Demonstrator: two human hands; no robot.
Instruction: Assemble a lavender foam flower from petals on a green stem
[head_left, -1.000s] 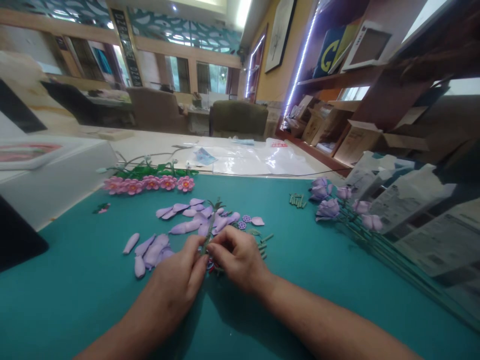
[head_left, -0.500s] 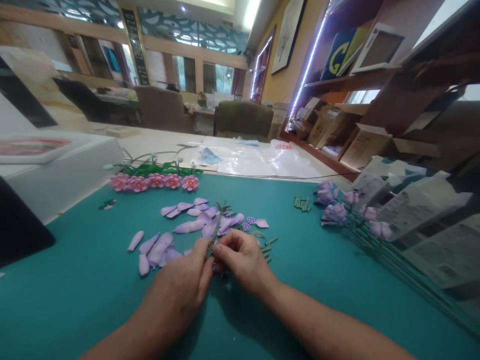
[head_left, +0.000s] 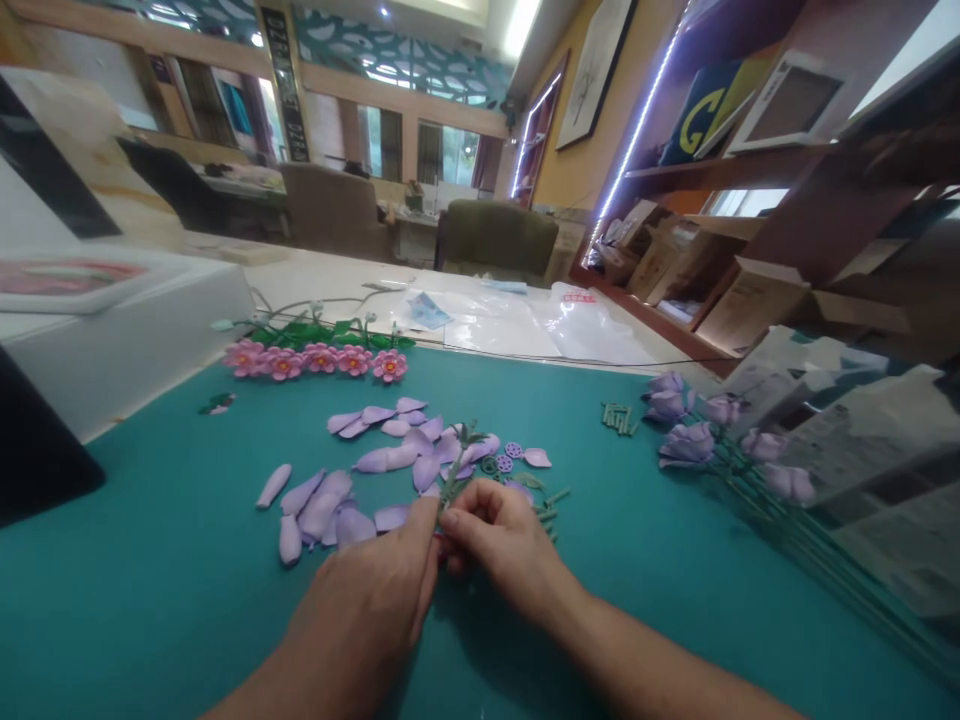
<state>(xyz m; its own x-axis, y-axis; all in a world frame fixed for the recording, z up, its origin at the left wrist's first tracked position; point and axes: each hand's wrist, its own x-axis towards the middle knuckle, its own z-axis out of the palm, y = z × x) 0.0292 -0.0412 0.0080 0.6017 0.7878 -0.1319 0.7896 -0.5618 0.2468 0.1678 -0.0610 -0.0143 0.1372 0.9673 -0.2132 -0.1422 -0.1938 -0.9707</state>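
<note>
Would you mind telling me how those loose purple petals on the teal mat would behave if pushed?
The petals look thin and small, so probably light and bendy. Lying flat on the mat, they would likely slide, not roll.

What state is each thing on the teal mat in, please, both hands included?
left hand: fingertips pinched on the green stem
right hand: fingertips pinched on the same stem
green stem: held by both hands, leafy tip pointing away
loose purple petals: scattered flat on the teal mat
pink flowers: assembled, lying in a row at the far edge
purple flowers: assembled on stems, lying at the right
green sticks: loose in a small pile
</note>
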